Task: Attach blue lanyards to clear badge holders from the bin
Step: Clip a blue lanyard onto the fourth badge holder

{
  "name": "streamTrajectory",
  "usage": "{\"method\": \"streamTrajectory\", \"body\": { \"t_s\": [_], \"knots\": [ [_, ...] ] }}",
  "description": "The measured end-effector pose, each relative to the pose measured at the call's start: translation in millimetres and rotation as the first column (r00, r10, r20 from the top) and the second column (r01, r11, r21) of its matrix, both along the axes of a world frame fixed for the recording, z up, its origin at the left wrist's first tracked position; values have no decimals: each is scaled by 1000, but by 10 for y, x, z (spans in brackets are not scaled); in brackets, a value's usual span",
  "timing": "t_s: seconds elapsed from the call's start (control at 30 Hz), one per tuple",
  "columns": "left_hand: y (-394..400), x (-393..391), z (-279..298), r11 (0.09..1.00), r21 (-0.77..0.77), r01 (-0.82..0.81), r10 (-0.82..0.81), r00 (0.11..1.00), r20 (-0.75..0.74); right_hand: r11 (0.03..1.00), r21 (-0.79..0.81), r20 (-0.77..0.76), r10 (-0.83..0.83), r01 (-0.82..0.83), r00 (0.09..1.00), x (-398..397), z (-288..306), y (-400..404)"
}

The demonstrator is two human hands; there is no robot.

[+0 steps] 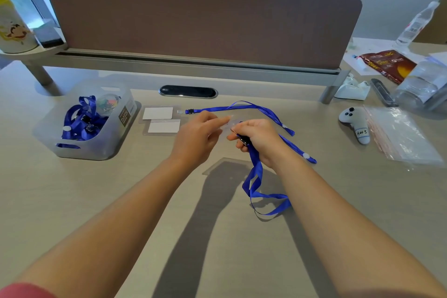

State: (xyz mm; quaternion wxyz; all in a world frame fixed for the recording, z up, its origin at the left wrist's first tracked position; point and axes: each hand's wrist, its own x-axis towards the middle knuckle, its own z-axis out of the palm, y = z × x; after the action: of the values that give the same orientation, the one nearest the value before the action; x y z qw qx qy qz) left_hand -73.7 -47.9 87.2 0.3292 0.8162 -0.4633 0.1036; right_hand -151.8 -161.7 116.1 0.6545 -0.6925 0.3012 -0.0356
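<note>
Above the middle of the desk, my left hand (197,136) pinches a clear badge holder (228,123) that is hard to make out. My right hand (258,139) grips the black clip end (243,140) of a blue lanyard (257,181), right beside the holder's edge. Its strap hangs down and loops on the desk. Two clear badge holders with white cards (160,120) lie left of my hands, one clipped to a second blue lanyard (242,106) stretched across the desk behind them. A translucent bin (96,145) at the left holds several more blue lanyards.
A brown divider panel (200,24) stands across the back of the desk, with a black cable port (188,91) in front of it. At the right lie a small white plush controller (355,123), a clear zip bag (401,138), a red packet and plastic bottles.
</note>
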Motion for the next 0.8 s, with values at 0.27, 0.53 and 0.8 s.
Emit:
{"method": "streamTrajectory", "body": {
  "t_s": [0.27,0.53,0.8],
  "knots": [
    [68,84,25,989,129,69,-87,986,141,998,34,-17,-43,43,999,61,8,20],
    [44,95,78,995,89,39,-11,953,-303,999,-19,-16,31,-31,999,97,-9,19],
    [-34,118,188,999,-1,-51,41,814,-579,977,-188,1,100,-98,995,143,-1,50]
  ]
}}
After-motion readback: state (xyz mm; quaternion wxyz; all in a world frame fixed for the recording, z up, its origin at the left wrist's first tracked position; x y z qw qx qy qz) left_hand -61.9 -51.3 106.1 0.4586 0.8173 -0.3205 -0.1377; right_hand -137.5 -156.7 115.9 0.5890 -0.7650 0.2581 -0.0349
